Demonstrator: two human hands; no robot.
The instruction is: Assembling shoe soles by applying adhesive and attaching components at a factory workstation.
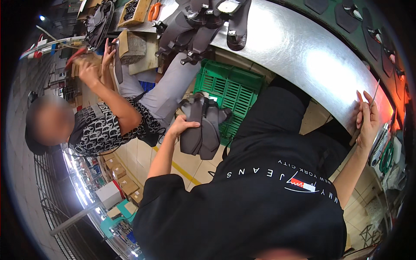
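My left hand [184,126] grips a bundle of dark grey sandals [200,130] by its near left side, thumb laid across it. The bundle hangs over the floor, in front of a green plastic crate [232,89]. At the right end of the shiny metal table [299,47], my right hand [367,119] is closed around a thin, rod-like tool [375,93]. Its slim tip points up past my fingers and a brownish handle end shows below the palm. The tool's exact kind is unclear.
A pile of dark sandals [199,30] lies on the table's far left part. Beyond the table, a green belt [329,17] carries more sandals toward an orange glow. A co-worker [108,117] sits at left, holding a red-headed tool. Green-handled scissors [385,158] hang at right.
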